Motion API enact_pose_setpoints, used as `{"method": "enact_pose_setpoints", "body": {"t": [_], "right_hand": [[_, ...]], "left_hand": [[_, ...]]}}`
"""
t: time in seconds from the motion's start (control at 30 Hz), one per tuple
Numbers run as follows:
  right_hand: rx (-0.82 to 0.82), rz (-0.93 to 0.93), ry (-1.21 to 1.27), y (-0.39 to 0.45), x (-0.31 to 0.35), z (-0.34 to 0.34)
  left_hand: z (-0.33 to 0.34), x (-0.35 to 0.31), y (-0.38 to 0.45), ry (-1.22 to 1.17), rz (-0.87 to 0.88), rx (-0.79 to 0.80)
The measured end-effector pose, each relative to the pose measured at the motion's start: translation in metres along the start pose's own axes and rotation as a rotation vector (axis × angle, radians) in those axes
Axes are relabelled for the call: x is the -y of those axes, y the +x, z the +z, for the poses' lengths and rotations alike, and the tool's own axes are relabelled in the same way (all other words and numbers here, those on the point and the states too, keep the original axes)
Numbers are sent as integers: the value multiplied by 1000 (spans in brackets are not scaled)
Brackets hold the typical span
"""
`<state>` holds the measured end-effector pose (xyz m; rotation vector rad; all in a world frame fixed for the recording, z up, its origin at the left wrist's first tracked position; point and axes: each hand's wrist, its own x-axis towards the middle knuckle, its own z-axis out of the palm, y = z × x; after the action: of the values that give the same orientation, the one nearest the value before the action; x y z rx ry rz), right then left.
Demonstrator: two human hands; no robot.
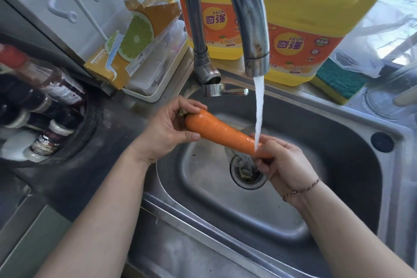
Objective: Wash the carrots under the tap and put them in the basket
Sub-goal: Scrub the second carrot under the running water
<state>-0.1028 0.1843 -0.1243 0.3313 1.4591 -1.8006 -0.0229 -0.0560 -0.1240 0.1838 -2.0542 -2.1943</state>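
Carrot (222,134) under tap (255,29) stream — both hands gripping its ends

Bright window daylight, wide-angle edge warping

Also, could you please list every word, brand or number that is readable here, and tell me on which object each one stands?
"KEON" and "奇强": round label on the left yellow detergent jug.
"KEON" and "奇强": round label on the right yellow detergent jug.
"千克": lower label on both jugs; the digits before it are partly hidden.
Torn orange box: small print sideways, too blurred to read.
Seasoning bottles: labels too blurred to read.
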Motion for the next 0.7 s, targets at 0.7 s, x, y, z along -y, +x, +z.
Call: {"method": "enact_pose_setpoints", "body": {"t": [0.7], "right_hand": [[43, -39, -21, -3, -4, -2]], "left_hand": [[-1, -4, -5, -6, -21, 5]]}}
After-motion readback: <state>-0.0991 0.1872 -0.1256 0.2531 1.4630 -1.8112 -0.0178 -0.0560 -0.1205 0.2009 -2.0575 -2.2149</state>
